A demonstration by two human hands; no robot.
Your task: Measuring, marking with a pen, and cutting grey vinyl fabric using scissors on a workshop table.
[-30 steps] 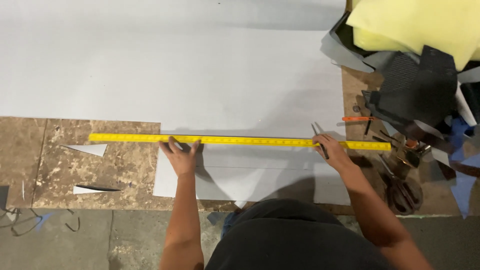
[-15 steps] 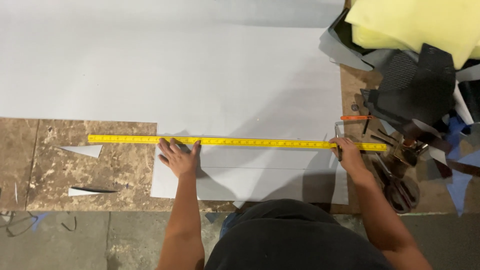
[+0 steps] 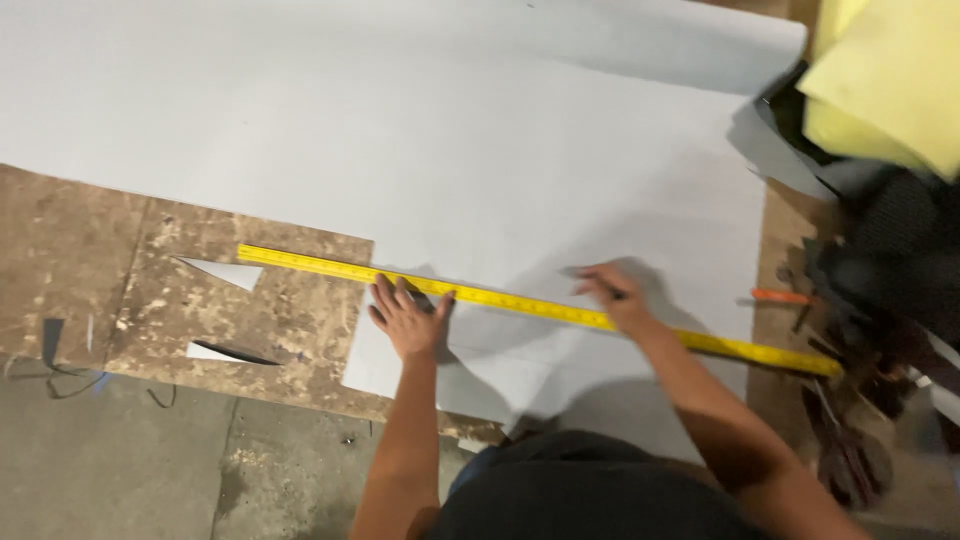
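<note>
Nearest the camera, the person's dark-clothed torso fills the lower edge, with both bare forearms reaching up and away over a worn, mottled brown worktable. The left hand lies flat, fingers spread, pressing down on the near edge of a long yellow ruler where it crosses onto a large pale grey sheet; it closes around nothing. The ruler runs slantwise (lower at its right end) from the bare table on the left, across the sheet's near part, to the cluttered right side. The right hand rests on the ruler farther along, its fingers pinched around a thin dark tool, seemingly a pen or marker, whose tip is too blurred to place exactly. To the left, two small pale offcuts lie on the table, well apart from the hands. Beyond the hands the grey sheet spreads across most of the table. At far right sit yellow foam, dark fabric scraps and a small orange-handled tool.
</note>
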